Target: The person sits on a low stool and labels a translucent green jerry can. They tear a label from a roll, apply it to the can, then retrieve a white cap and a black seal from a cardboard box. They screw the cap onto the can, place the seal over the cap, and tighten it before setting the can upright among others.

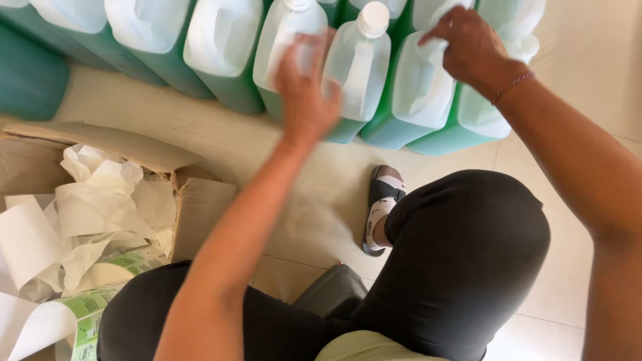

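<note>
Along the far edge of the pale tiled floor (548,267) stands a tight row of translucent plastic jugs of green liquid, white-capped, packed side to side. Blurred, the left hand (304,87) hovers fingers spread before one capped jug (358,73), gripping nothing. At another jug (421,87), the right hand (471,47) curls its fingers on the top, seemingly steadying it. Near the floor's left edge, a torn cardboard box (194,214) holds crumpled white paper (100,200).

Our left hand (306,90) is blurred, so we cannot tell its grip. The top edge cuts off most jugs (221,40), hiding their caps.
</note>
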